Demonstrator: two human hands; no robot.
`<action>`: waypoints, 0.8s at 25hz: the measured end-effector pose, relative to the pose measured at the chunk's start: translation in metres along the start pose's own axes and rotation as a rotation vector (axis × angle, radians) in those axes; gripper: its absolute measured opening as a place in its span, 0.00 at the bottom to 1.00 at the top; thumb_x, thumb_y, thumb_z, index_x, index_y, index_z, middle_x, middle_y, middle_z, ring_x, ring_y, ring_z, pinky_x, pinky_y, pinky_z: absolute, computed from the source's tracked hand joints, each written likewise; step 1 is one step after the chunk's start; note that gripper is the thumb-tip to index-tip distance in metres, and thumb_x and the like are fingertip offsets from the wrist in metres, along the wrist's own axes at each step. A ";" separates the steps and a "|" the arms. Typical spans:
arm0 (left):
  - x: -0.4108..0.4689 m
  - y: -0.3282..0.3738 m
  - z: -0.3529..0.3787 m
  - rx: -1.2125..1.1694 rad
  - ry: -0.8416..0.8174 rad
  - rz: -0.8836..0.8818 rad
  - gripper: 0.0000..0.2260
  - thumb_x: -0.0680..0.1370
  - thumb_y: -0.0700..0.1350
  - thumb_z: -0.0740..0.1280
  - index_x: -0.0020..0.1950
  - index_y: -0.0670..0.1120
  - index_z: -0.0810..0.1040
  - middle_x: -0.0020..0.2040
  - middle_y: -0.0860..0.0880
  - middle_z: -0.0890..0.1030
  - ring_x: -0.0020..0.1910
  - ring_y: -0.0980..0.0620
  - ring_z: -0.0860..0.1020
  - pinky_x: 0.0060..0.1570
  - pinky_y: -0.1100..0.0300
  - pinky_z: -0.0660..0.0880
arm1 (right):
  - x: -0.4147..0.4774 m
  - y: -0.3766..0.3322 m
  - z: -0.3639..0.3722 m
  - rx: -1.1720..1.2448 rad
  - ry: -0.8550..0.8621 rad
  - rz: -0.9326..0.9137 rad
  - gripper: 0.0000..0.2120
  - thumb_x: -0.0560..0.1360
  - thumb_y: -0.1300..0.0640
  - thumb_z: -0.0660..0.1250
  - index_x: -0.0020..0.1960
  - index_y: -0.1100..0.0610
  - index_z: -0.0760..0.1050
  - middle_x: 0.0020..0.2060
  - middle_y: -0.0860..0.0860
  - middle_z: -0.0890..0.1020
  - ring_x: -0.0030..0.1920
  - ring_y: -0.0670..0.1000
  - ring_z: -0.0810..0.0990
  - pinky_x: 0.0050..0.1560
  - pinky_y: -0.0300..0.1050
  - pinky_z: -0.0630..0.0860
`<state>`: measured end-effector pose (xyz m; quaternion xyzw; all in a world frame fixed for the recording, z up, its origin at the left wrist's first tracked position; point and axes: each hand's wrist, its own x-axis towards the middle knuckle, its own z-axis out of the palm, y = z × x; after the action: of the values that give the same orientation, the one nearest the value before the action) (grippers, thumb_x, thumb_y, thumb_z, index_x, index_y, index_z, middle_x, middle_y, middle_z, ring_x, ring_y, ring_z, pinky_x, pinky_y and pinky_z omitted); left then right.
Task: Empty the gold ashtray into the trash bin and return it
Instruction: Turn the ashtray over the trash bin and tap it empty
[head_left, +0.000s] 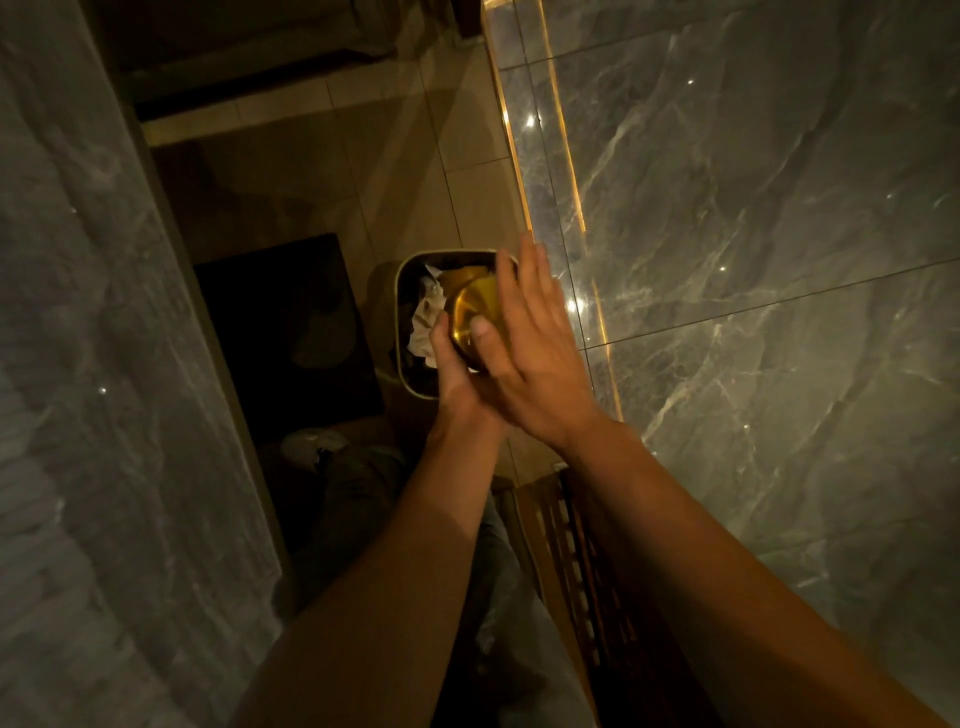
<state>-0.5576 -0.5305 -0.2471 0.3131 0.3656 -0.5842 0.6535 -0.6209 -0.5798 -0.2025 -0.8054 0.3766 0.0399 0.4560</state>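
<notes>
The gold ashtray (470, 306) is tipped on its side over the trash bin (399, 317), a rounded square bin on the floor with crumpled white paper (425, 325) inside. My left hand (454, 374) grips the ashtray from below, thumb on its left rim. Fingers spread, my right hand (530, 353) lies flat against the ashtray's right side, with its thumb on the shiny gold surface. The ashtray's inside faces away, so its contents are hidden.
A grey marble wall with a lit gold strip (571, 218) rises on the right, close to the bin. Another marble surface (78, 364) fills the left. A dark mat (291, 332) lies on the tiled floor. A slatted wooden piece (566, 545) stands at lower right.
</notes>
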 end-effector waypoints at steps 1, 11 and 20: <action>0.001 -0.001 0.004 -0.008 0.002 -0.003 0.26 0.78 0.65 0.59 0.56 0.48 0.86 0.58 0.46 0.85 0.59 0.45 0.83 0.58 0.48 0.77 | 0.000 -0.001 0.000 0.010 -0.040 0.044 0.29 0.84 0.48 0.51 0.80 0.55 0.43 0.78 0.51 0.38 0.79 0.52 0.36 0.79 0.52 0.36; -0.004 -0.003 0.011 0.005 -0.003 -0.009 0.32 0.77 0.65 0.58 0.75 0.47 0.70 0.73 0.45 0.74 0.73 0.45 0.70 0.75 0.44 0.60 | -0.005 0.006 0.012 -0.022 -0.027 0.075 0.31 0.83 0.46 0.49 0.80 0.56 0.40 0.80 0.57 0.41 0.78 0.51 0.34 0.79 0.55 0.37; -0.008 -0.003 0.019 -0.032 -0.068 -0.009 0.34 0.78 0.67 0.56 0.75 0.45 0.69 0.75 0.44 0.71 0.75 0.42 0.67 0.76 0.45 0.59 | -0.001 0.011 0.004 0.094 -0.150 0.043 0.30 0.83 0.48 0.54 0.80 0.54 0.45 0.80 0.53 0.43 0.78 0.48 0.35 0.77 0.48 0.35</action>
<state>-0.5586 -0.5429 -0.2301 0.2809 0.3540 -0.5913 0.6680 -0.6276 -0.5790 -0.2123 -0.7696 0.3598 0.0921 0.5195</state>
